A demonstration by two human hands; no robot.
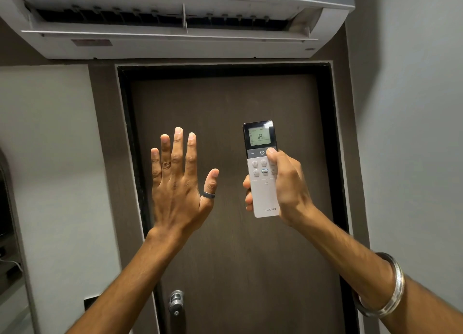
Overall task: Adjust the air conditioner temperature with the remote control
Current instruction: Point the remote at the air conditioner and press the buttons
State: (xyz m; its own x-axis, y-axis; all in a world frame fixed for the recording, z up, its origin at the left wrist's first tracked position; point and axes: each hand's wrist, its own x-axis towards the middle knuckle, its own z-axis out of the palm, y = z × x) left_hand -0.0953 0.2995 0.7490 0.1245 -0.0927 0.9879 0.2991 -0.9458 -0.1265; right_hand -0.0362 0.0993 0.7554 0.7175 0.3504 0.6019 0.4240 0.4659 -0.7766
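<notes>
A white remote control (264, 196) with a dark top and a small screen reading 18 is held upright in my right hand (285, 186). The thumb of that hand rests on the dark button strip just right of the power button. My left hand (178, 183) is raised to the left of the remote, palm away, fingers spread, holding nothing; it wears rings. The white air conditioner (175, 25) hangs on the wall above the door, its flap open.
A dark brown door (225, 233) in a dark frame fills the middle, with a metal lock (176, 302) low down. Pale walls stand on both sides. A dark object sits at the far left edge.
</notes>
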